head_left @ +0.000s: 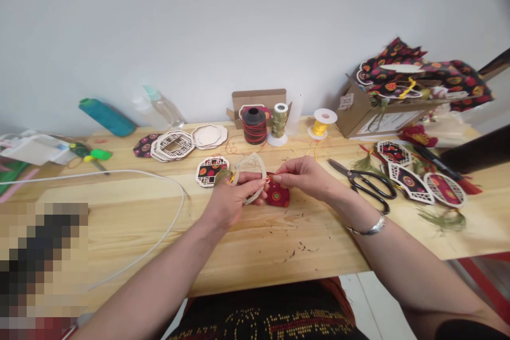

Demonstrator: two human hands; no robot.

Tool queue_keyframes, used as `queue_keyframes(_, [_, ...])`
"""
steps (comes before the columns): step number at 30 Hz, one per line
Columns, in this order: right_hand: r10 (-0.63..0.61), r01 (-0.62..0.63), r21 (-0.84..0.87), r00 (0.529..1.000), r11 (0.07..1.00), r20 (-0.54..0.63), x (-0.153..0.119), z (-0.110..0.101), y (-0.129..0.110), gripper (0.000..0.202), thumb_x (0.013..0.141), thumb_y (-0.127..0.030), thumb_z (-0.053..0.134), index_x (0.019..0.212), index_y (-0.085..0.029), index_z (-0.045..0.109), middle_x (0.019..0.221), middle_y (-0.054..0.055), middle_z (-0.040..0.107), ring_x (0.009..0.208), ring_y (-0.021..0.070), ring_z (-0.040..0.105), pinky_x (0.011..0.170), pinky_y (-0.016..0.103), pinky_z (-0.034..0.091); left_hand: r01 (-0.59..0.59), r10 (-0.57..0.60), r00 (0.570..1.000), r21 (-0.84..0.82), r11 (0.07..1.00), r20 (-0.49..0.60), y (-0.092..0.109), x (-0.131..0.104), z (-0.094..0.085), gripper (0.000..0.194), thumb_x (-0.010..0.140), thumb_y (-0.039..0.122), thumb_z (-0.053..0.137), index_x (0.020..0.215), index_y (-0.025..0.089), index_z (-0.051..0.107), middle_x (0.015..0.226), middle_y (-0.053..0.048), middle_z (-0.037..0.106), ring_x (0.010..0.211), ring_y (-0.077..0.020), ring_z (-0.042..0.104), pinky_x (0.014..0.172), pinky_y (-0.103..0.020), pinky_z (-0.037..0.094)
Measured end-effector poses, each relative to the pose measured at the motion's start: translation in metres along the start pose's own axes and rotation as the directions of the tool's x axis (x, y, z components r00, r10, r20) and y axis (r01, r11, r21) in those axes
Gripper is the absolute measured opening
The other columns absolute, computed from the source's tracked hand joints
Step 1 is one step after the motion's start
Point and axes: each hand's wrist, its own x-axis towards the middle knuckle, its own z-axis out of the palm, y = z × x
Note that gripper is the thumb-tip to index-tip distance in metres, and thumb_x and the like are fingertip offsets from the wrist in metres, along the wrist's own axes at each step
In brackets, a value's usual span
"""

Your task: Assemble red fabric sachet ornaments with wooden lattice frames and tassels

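My left hand (235,196) is closed on a pale wooden openwork frame (252,166), held up off the table near its middle. At the frame's right edge, my right hand (303,175) pinches a thin red cord. A piece of red patterned fabric (278,195) lies just below my right fingertips. Left of the frame rests an octagonal wooden ornament (212,171) backed with dark patterned cloth, and an olive tassel (223,176) shows beside my left hand. Black-handled scissors (364,180) lie to the right of my right wrist, blades slightly apart.
Behind stand a dark red cord spool (255,126), a gold-green thread spool (279,123) and a yellow spool (322,123). Stacked wooden frames (207,137) sit back left. A cardboard box (350,111) and finished ornaments (444,189) occupy the right. A white cable (181,207) curves across the left.
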Motion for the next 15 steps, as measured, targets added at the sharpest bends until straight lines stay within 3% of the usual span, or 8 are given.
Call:
queue_keyframes(5, [-0.009, 0.009, -0.016, 1.0, 1.0, -0.002, 0.0, -0.001, -0.001, 0.021, 0.074, -0.034, 0.069, 0.07, -0.014, 0.068, 0.066, 0.001, 0.066, 0.061, 0.0102, 0.055, 0.06, 0.025, 0.042, 0.013, -0.013, 1.0, 0.006, 1.0, -0.01, 0.002, 0.0, 0.001, 0.024, 0.053, 0.02, 0.082, 0.069, 0.011, 0.067, 0.054, -0.002, 0.067, 0.047, -0.0132, 0.063, 0.043, -0.021, 0.049])
queue_keyframes(9, [-0.041, 0.04, 0.022, 0.998, 0.999, 0.043, -0.003, 0.002, -0.005, 0.025, 0.074, -0.035, 0.07, 0.085, -0.013, 0.067, 0.08, 0.006, 0.07, 0.069, 0.0127, 0.061, 0.065, 0.027, 0.048, 0.013, -0.013, 1.0, 0.006, 1.0, -0.01, 0.004, -0.001, 0.002, 0.024, 0.053, 0.021, 0.082, 0.069, 0.01, 0.067, 0.054, -0.003, 0.066, 0.047, -0.014, 0.063, 0.043, -0.022, 0.049])
queue_keyframes(12, [-0.163, 0.158, -0.102, 0.986, 0.982, -0.04, -0.005, 0.007, -0.005, 0.024, 0.075, -0.033, 0.07, 0.089, -0.013, 0.065, 0.079, 0.005, 0.068, 0.068, 0.0123, 0.059, 0.063, 0.027, 0.048, 0.007, -0.007, 1.0, -0.002, 1.0, -0.021, 0.004, -0.001, 0.002, 0.025, 0.052, 0.021, 0.083, 0.068, 0.01, 0.067, 0.055, -0.003, 0.066, 0.048, -0.0149, 0.063, 0.044, -0.023, 0.049])
queue_keyframes(15, [-0.407, 0.361, -0.303, 0.908, 0.882, -0.102, -0.006, 0.012, -0.002, 0.014, 0.079, -0.027, 0.067, 0.086, -0.016, 0.063, 0.079, 0.003, 0.064, 0.069, 0.0118, 0.057, 0.065, 0.027, 0.048, 0.001, -0.002, 1.0, -0.007, 1.0, -0.016, 0.003, -0.001, 0.002, 0.025, 0.052, 0.021, 0.083, 0.068, 0.01, 0.067, 0.055, -0.003, 0.066, 0.048, -0.0149, 0.063, 0.044, -0.024, 0.05])
